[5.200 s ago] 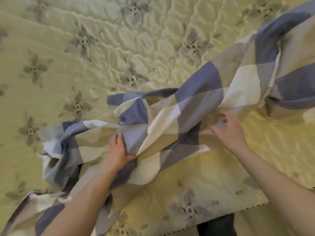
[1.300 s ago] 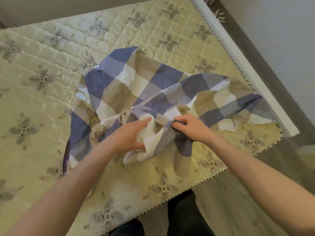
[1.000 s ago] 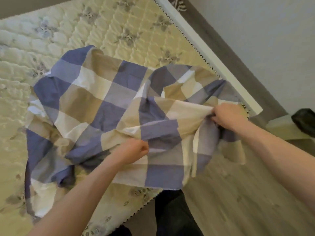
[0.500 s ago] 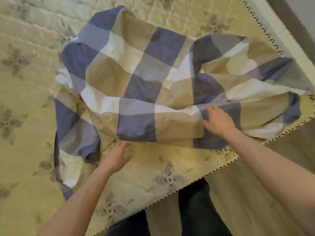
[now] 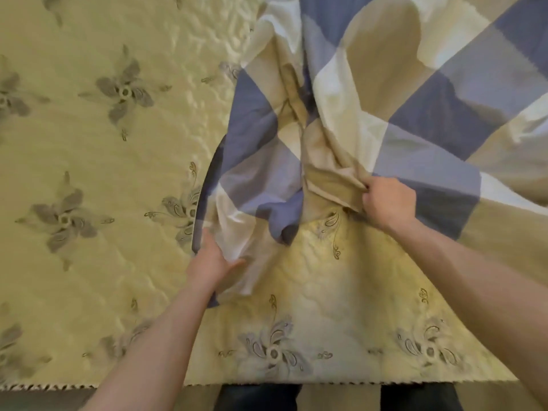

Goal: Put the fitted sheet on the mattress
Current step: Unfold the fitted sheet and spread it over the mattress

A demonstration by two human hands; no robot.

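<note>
The checked fitted sheet (image 5: 415,114), in blue, tan and white squares, lies bunched and twisted on the cream quilted mattress (image 5: 103,173), spreading from the middle toward the upper right. My left hand (image 5: 212,264) holds a white fold at the sheet's lower left end, thumb over the cloth. My right hand (image 5: 388,201) grips a tan fold near the sheet's near edge, fingers curled into the fabric. The sheet's far part runs out of view at the top and right.
The mattress's near edge (image 5: 267,384) with its stitched trim runs along the bottom. My dark trouser legs (image 5: 258,397) stand right against it. The left half of the mattress is bare quilting with grey flower patterns.
The view has swung left and closer. My left hand, open by the sheet before, now holds its white fold. My right hand has closed on a tan fold, and the sheet is more bunched.
</note>
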